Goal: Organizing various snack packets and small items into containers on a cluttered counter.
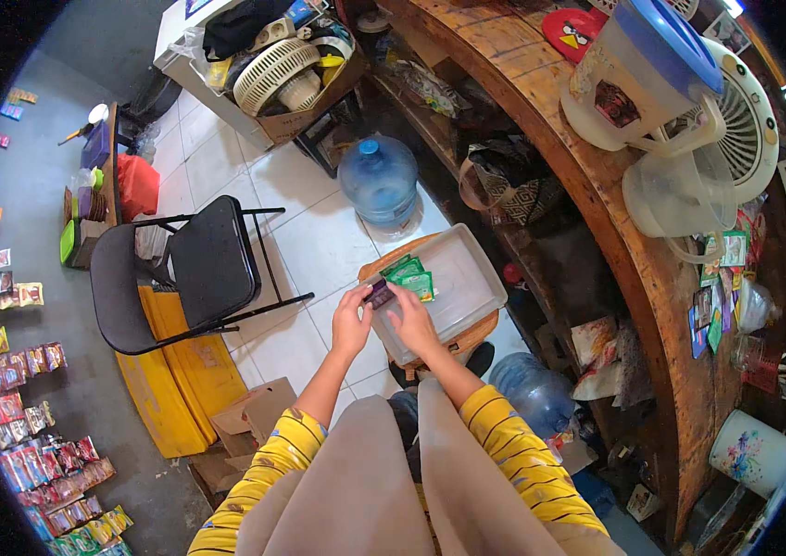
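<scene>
Between my left hand (351,318) and my right hand (413,321) is a small dark purple sachet pack (380,295). The fingers of both hands are closed on its edges, one hand at each side. The pack is held over the left part of a translucent plastic tray (478,295). Several green sachets (410,275) lie inside the tray, just beyond my fingers. Under the tray shows a wooden stool (376,271). What is printed on the purple pack is too small to make out.
A black folding chair (217,264) and yellow panels (170,385) stand left. A blue water jug (379,181) is beyond the tray; another jug (532,391) lies near my right knee. A curved wooden counter (629,278) borders the right. Sachet strips (27,366) hang far left.
</scene>
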